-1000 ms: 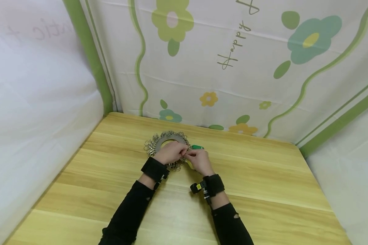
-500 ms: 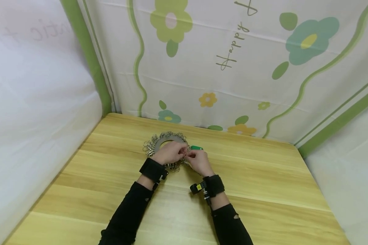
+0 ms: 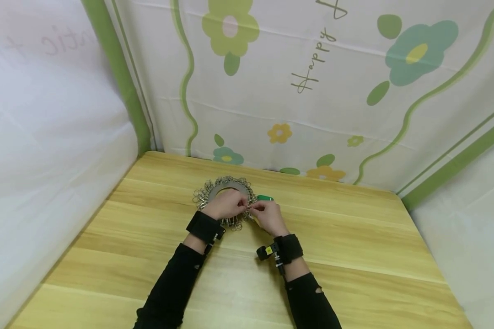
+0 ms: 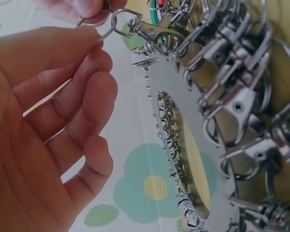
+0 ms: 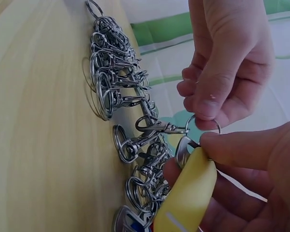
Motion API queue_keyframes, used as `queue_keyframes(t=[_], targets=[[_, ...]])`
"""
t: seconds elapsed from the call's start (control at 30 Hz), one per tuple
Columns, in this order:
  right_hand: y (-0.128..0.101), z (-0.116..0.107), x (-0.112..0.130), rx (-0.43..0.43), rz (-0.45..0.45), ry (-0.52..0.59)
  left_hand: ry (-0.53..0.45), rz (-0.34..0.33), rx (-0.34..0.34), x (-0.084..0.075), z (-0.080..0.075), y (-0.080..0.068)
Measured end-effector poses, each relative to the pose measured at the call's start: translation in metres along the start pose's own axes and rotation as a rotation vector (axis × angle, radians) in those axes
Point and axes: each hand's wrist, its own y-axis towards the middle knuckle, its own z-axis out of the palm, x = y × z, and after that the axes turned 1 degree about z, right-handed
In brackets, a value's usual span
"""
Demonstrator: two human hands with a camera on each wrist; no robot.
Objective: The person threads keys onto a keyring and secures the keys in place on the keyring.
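Note:
A flat grey metal ring, hung all round with silver swivel clasps, lies on the table under the hands. My left hand pinches a split key ring between thumb and forefinger; this key ring is linked to one clasp. Close by on the right, my right hand pinches the top of a yellow key tag, where a small silver loop meets the same key ring. Fingertips hide whether the loop is threaded on. A green tag shows just beyond the right hand.
The wooden table ends at a flowered white curtain behind the metal ring. A white cloth wall stands on the left and another on the right. Both wrists wear black straps with cameras.
Both hands stay at the metal ring's right side, with only small finger shifts. Less of the yellow tag shows below the right hand in the head view than a second ago.

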Motion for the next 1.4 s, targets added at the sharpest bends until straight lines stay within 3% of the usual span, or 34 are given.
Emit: queue_keyframes(t=[0.17, 0.77, 1.4], targets=[[-0.0009, -0.0011, -0.0001, 0.009, -0.005, 0.01, -0.024, -0.003, -0.012, -0.0016, -0.002, -0.0004], [0.0009, 0.0, 0.0034, 0.022, -0.071, -0.044, 0.05, -0.01, 0.003, -0.0043, -0.0007, 0.0003], [0.0009, -0.0007, -0.0018, -0.008, -0.092, -0.029, -0.139, -0.033, 0.096, -0.0015, 0.002, -0.0006]])
